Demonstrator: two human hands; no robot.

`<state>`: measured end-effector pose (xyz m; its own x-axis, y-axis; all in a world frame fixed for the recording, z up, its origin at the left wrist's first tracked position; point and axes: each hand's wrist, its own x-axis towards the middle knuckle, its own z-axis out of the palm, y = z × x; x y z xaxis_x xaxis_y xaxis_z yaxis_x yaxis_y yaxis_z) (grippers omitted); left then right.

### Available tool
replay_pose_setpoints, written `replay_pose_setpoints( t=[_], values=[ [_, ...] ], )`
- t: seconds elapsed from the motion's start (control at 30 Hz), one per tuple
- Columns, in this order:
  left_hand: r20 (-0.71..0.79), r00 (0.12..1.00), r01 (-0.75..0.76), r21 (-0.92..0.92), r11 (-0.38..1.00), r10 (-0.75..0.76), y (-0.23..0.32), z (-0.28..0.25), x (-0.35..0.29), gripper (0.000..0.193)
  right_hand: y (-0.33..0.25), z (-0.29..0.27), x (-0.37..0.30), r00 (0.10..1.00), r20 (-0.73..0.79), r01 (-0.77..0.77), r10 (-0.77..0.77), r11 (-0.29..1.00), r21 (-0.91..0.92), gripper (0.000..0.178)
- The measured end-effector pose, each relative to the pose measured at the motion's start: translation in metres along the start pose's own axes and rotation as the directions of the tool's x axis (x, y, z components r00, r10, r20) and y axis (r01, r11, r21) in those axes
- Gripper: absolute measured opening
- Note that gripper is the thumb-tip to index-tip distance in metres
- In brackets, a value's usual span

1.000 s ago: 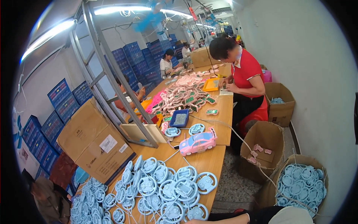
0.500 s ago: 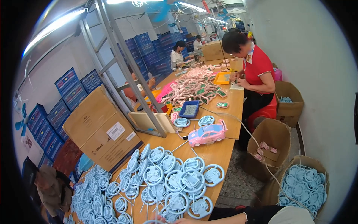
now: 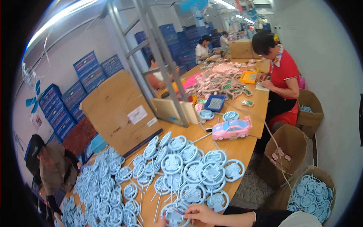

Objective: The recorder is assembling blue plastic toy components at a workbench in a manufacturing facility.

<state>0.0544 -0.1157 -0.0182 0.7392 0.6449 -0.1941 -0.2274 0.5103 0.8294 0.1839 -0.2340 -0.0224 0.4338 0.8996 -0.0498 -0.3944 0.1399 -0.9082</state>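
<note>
Our right hand (image 3: 202, 213) enters from the lower right, its fingers (image 3: 189, 212) pinched on the rim of a blue toy steering wheel (image 3: 174, 216) lying flat at the near edge of the wooden table (image 3: 242, 149). Of our left hand only a sliver shows at the bottom edge, so we cannot tell whether it grips anything. We judge the step in hand to be picking one wheel out of the spread; the next move calls for lifting it free of the thin white wires (image 3: 159, 204) and of the neighbouring wheels (image 3: 189, 174), which overlap and touch. Beyond the spread stands a pink toy car (image 3: 231, 129), with a leaning cardboard sheet (image 3: 119, 111) to the left. Open table is scarce: bare wood shows mainly around the car. On the right the table edge drops to cardboard boxes (image 3: 289, 149), one of them holding more blue wheels (image 3: 312, 193). A co-worker in red (image 3: 281, 73) sits well beyond.
</note>
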Motion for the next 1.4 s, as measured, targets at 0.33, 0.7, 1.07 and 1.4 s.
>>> replay_pose_setpoints(
  t=[0.33,0.7,1.07,1.4],
  values=[
    [0.124,0.987,-0.11,0.022,0.994,0.107,0.003,0.0,0.006,0.051,-0.03,-0.002,-0.007,0.955,-0.082,-0.293,0.286,0.952,-0.092,0.046],
    [0.289,0.941,-0.262,0.303,0.916,0.174,0.003,-0.001,-0.001,0.054,-0.021,-0.005,-0.014,0.96,-0.062,-0.28,0.274,0.923,-0.263,0.066],
    [0.208,0.97,-0.204,0.426,0.881,0.124,0.007,0.01,-0.004,0.047,-0.022,-0.002,-0.011,0.967,-0.107,-0.256,0.233,0.89,-0.378,0.06],
    [0.128,0.981,-0.182,0.319,0.93,0.148,0.005,0.007,-0.003,0.047,-0.029,-0.002,-0.016,0.982,-0.106,-0.186,0.154,0.863,-0.469,0.061]
  ],
)
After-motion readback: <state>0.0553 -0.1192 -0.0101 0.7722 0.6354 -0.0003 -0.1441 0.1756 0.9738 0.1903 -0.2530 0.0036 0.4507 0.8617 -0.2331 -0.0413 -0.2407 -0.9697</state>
